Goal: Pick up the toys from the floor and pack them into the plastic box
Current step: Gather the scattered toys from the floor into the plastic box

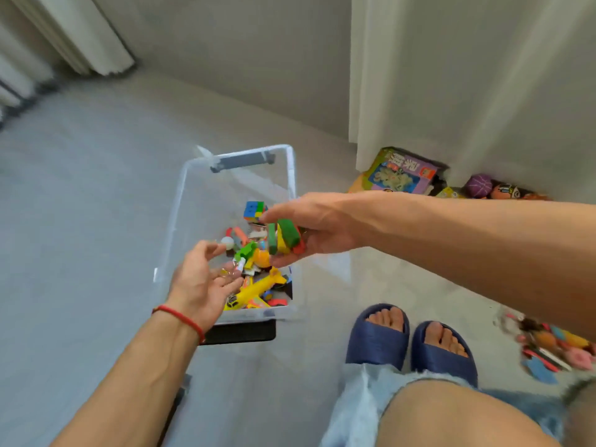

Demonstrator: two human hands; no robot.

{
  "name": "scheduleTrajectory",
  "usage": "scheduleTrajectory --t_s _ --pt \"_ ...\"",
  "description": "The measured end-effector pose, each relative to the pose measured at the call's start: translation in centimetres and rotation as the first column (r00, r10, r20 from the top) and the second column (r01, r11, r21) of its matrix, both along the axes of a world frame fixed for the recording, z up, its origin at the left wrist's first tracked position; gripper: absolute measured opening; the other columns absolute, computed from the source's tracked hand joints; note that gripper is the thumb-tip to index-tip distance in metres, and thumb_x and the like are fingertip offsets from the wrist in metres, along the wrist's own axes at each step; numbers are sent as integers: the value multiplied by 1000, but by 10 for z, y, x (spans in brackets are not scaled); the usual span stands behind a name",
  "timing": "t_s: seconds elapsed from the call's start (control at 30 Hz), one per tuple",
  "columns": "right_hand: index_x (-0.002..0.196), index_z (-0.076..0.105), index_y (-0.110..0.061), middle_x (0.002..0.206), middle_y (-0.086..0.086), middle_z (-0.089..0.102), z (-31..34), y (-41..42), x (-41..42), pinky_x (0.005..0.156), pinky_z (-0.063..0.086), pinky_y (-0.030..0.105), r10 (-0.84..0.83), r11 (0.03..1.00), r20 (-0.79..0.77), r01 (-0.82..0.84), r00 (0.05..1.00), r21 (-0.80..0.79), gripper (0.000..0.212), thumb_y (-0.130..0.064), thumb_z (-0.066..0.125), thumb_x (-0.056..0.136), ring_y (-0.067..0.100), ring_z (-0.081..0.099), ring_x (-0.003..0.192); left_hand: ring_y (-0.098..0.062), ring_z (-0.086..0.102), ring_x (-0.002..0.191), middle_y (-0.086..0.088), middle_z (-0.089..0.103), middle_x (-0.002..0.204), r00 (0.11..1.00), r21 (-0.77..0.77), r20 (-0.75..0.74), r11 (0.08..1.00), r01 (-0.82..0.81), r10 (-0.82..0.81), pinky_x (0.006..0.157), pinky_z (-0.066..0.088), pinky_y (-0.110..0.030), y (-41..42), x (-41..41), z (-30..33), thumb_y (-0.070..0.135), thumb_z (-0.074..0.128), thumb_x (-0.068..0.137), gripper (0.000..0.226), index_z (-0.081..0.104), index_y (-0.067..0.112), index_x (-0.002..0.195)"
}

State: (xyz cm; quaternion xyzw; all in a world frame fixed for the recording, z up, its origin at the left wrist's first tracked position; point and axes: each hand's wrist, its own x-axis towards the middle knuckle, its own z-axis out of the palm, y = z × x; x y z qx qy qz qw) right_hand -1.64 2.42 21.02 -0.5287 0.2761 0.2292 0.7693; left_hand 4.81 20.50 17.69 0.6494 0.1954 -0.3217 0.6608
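A clear plastic box with a grey handle stands on the grey floor in front of me. Its near half holds several toys, among them a colour cube and a yellow toy plane. My right hand hovers over the box and grips a bunch of green, yellow and red blocks. My left hand is over the box's near left corner, palm up with relaxed fingers, holding nothing that I can make out.
More small toys lie on the floor at the right beside my blue slippers. A toy carton and soft balls sit by the white curtain at the back right. A dark lid edge shows under the box.
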Motion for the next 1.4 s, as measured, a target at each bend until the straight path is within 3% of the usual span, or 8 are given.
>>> scheduleTrajectory --t_s 0.17,0.27,0.33,0.5,0.77,1.0,1.13,1.4 --pt "151 35 -5 147 26 42 7 -8 2 104 48 45 92 972 -46 -100 995 -213 62 -39 51 102 40 54 126 -30 45 101 -14 44 114 994 121 109 992 -42 29 92 43 -49 5 6 7 25 46 97 28 54 13 121" --pt "133 57 -6 130 18 61 -7 -57 -38 98 55 45 -22 933 -18 14 1000 -360 45 -36 56 100 32 66 112 -18 55 91 -6 55 97 946 139 323 990 -14 -31 86 52 -39 -22 -14 2 15 50 95 12 61 13 99" --pt "116 65 -5 116 16 68 -26 -96 -78 88 60 44 -165 865 -18 136 986 -482 31 -29 59 97 31 71 100 -16 60 87 -6 60 95 899 133 419 988 78 -127 83 56 -35 -50 -36 -6 9 48 94 19 63 10 105" --pt "100 66 -9 96 9 71 -94 -161 -217 78 61 42 -354 618 -189 77 916 -782 24 -28 51 99 24 71 84 -22 63 88 -8 64 94 788 179 335 856 485 -517 74 57 -34 -132 -111 -56 2 48 92 21 65 15 97" --pt "108 65 -15 102 11 68 -207 -153 -375 81 53 42 -690 423 -319 4 650 -906 25 -27 70 87 33 64 94 -22 67 91 -2 70 95 248 338 152 286 897 -957 81 59 -43 -235 -197 -154 7 62 84 19 68 22 94" --pt "126 48 -19 123 5 49 -288 -103 -384 68 50 41 -628 185 -215 -125 748 -975 51 -37 70 84 30 57 104 -24 56 110 -6 56 125 -386 629 259 -149 763 -885 95 45 -32 -301 -250 -248 18 70 81 46 59 26 125" --pt "123 41 -21 119 2 49 -309 -95 -382 60 44 36 -663 144 -151 -73 733 -987 48 -33 71 87 27 55 99 -32 41 128 -10 39 148 -610 763 342 -168 624 -714 102 42 -41 -319 -262 -289 21 75 81 62 51 24 138" --pt "132 50 -18 126 4 47 -318 -88 -386 69 53 39 -681 143 -97 2 726 -990 55 -37 75 86 24 57 102 -35 54 103 -17 59 121 -687 810 437 -78 581 -580 78 52 -48 -319 -251 -301 13 77 79 32 70 6 110"
